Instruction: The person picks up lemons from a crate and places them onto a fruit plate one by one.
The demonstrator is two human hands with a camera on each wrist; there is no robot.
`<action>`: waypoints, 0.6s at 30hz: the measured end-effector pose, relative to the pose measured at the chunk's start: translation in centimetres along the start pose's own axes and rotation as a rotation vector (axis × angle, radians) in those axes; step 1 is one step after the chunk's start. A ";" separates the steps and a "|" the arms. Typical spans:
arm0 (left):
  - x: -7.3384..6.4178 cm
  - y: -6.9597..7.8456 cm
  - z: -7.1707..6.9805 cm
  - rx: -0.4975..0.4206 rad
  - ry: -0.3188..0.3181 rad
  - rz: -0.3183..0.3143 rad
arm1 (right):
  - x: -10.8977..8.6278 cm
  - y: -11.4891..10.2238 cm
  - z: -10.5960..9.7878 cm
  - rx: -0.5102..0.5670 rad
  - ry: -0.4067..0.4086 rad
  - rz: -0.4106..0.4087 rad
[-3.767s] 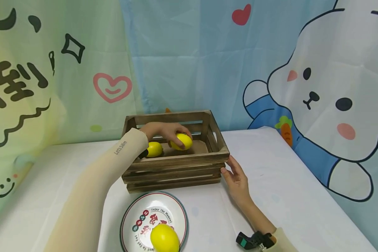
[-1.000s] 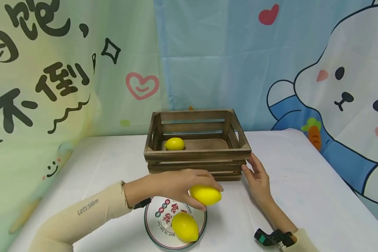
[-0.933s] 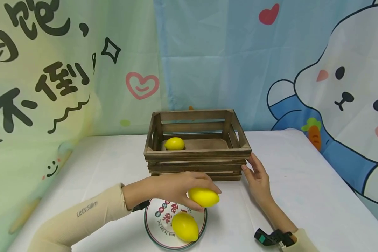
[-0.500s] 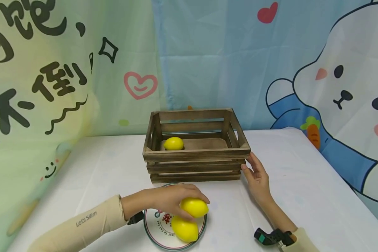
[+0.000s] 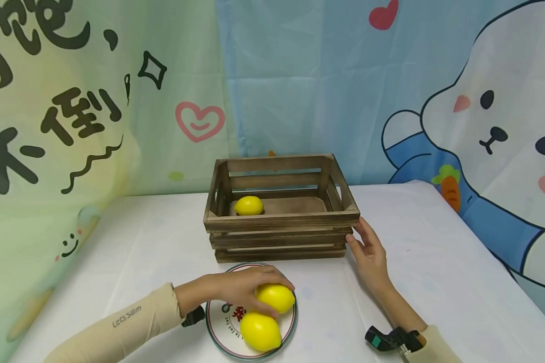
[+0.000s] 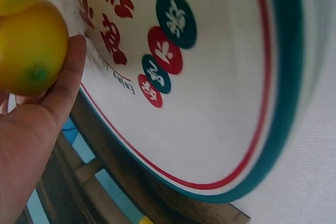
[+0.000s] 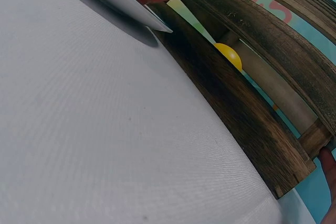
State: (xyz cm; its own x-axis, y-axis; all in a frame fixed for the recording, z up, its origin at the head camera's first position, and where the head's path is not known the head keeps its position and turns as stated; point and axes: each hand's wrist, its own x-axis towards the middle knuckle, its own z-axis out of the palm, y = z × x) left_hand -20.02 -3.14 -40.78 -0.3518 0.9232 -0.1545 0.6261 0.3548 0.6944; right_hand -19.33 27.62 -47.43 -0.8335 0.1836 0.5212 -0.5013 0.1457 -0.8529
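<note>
My left hand (image 5: 245, 288) holds a yellow lemon (image 5: 276, 297) between thumb and fingers, low over the round white plate (image 5: 218, 327). A second lemon (image 5: 260, 331) lies on the plate, right beside the held one. The left wrist view shows the held lemon (image 6: 31, 51) against my fingers, with the plate's teal and red rim (image 6: 262, 145) below. Behind the plate stands a slatted wooden crate (image 5: 281, 224) with one lemon (image 5: 249, 205) inside at the left. My right hand (image 5: 370, 259) grips the crate's front right corner, thumb on the front and fingers along the side.
A white cloth (image 5: 418, 262) covers the table. Right behind the crate hangs a printed backdrop (image 5: 281, 91) with cartoon figures and lettering. In the right wrist view the plate's edge (image 7: 131, 6) sits close to the crate's bottom slat (image 7: 236, 108).
My left hand took a lemon from the crate, carried it forward over the plate, then lowered it beside the other lemon. The right hand stays at the crate's corner.
</note>
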 end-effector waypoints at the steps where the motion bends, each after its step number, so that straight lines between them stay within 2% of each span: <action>1: 0.0 -0.1 0.0 0.004 0.001 -0.001 | 0.0 0.0 0.0 0.003 -0.001 -0.003; 9: -0.1 -0.4 -0.3 -0.013 -0.011 -0.002 | 0.4 -0.2 0.0 -0.007 -0.011 -0.003; 18: -0.3 -0.1 -0.5 -0.033 -0.053 -0.052 | 0.1 -0.1 -0.1 -0.024 -0.012 0.021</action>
State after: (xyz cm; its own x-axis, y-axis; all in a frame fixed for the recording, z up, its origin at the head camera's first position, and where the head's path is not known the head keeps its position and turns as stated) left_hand -20.27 -3.52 -40.46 -0.3454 0.9105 -0.2275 0.5844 0.3983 0.7070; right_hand -19.33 27.72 -47.35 -0.8464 0.1756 0.5027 -0.4780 0.1656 -0.8626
